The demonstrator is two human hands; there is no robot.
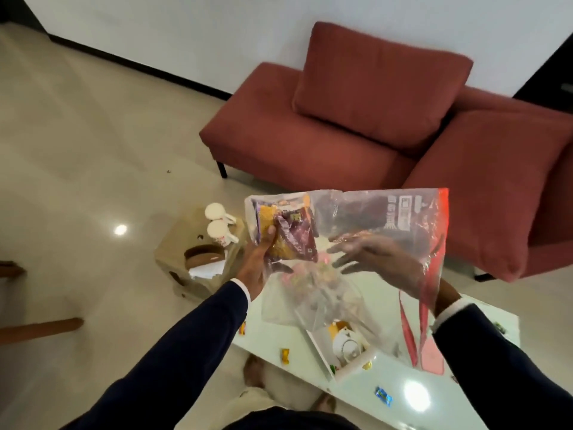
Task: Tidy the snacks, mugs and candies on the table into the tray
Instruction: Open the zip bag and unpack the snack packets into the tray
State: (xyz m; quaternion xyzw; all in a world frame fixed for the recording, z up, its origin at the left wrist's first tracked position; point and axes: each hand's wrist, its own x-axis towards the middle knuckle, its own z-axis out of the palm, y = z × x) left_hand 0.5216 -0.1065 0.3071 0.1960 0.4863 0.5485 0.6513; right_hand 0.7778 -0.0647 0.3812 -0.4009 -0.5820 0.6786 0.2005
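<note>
My left hand point(259, 262) grips purple and orange snack packets point(290, 235) at the left end of a large clear plastic bag point(387, 217) with a red edge, held up over the table. My right hand point(369, 254) shows through the plastic with its fingers spread and straight. A smaller clear bag of candies point(316, 290) hangs below the hands. Beneath it, a white tray point(321, 352) on the white table point(356, 398) holds a white mug point(347, 347). Loose candies lie on the table: an orange one point(285, 356), a blue one point(383, 396) and a yellow one point(367, 365).
Two white mugs point(217, 221) stand on a cardboard box point(186, 265) on the floor left of the table. A red sofa point(356, 125) with cushions runs behind the table. A pink flat item point(432, 356) lies on the table under the bag.
</note>
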